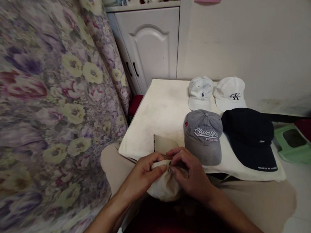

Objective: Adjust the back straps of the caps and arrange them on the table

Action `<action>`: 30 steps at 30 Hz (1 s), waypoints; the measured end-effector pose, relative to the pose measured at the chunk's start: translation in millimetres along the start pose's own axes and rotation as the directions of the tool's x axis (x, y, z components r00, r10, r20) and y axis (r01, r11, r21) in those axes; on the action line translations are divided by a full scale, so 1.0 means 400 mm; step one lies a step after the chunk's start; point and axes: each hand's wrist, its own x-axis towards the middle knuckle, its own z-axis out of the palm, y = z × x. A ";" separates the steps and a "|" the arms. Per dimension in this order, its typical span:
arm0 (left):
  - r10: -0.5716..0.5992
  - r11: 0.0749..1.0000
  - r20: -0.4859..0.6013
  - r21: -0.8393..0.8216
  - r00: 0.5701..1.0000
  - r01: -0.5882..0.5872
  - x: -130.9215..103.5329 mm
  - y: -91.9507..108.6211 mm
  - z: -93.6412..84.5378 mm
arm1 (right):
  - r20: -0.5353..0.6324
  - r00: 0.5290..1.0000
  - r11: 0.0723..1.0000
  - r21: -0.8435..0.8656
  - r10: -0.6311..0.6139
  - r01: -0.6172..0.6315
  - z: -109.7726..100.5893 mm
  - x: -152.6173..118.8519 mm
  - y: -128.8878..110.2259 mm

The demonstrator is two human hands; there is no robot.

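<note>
A beige baseball cap (pixel 164 189) is held over my lap at the table's near edge, its brim pointing away from me. My left hand (pixel 148 170) grips the cap's rim, thumb on top and fingers curled beneath. My right hand (pixel 188 170) pinches a small dark part at the rim, probably the strap or buckle; the fingers hide most of it. Just right of the hands lies a grey cap (pixel 205 136) with "Always" lettering. Beside it is a large black cap (pixel 250 136), its brim toward me.
Two white caps, one with a small blue logo (pixel 201 93) and one lettered CK (pixel 230 93), lie at the back of the cream-covered table (pixel 160 105). A floral curtain (pixel 53 101) hangs at left. A white cabinet (pixel 151 43) stands behind, a green stool (pixel 292 142) at right.
</note>
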 end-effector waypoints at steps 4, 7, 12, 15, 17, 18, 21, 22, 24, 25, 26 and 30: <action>-0.007 1.000 -0.001 -0.018 1.000 0.007 0.000 0.003 -0.002 | -0.006 1.000 1.000 -0.008 -0.011 0.011 0.001 -0.001 0.002; -0.020 0.999 -0.016 -0.042 1.000 0.019 -0.001 0.006 -0.002 | -0.010 1.000 0.999 -0.026 -0.028 0.028 -0.003 -0.002 0.006; -0.063 0.996 -0.042 -0.072 0.997 0.060 -0.002 0.006 -0.001 | 0.012 0.999 0.999 -0.035 -0.034 0.034 -0.014 -0.002 0.007; -0.061 0.996 -0.047 -0.071 0.997 0.057 -0.001 0.004 -0.002 | 0.019 0.999 0.999 -0.040 -0.027 0.028 -0.015 -0.002 0.006; -0.054 0.996 -0.035 -0.074 0.998 0.051 0.000 0.002 -0.002 | 0.018 1.000 0.999 -0.046 -0.012 0.013 -0.013 -0.001 0.005; -0.049 0.996 -0.028 -0.076 0.998 0.046 0.000 0.002 -0.002 | 0.012 1.000 0.999 -0.042 -0.002 0.003 -0.011 -0.001 0.005; -0.033 0.996 -0.014 -0.080 0.999 0.032 0.000 0.002 -0.002 | -0.008 0.999 0.999 0.003 0.035 -0.035 -0.003 0.002 0.002; -0.032 0.996 -0.012 -0.079 0.999 0.031 0.000 0.002 -0.002 | -0.012 0.999 0.999 0.023 0.049 -0.048 -0.001 0.004 0.000; -0.037 0.997 -0.012 -0.071 0.999 0.036 -0.001 0.002 -0.001 | -0.021 0.997 0.996 0.056 0.074 -0.073 0.003 0.007 -0.002; -0.038 0.997 -0.012 -0.063 0.999 0.037 -0.001 0.002 -0.001 | -0.026 0.996 0.994 0.067 0.085 -0.083 0.005 0.008 -0.003; -0.037 0.998 -0.012 -0.054 0.999 0.037 -0.001 0.002 0.000 | -0.033 0.995 0.993 0.075 0.094 -0.091 0.007 0.009 -0.004; -0.050 0.998 -0.022 -0.041 0.999 0.049 0.000 0.003 0.004 | -0.066 0.991 0.992 0.064 0.115 -0.111 0.013 0.012 -0.002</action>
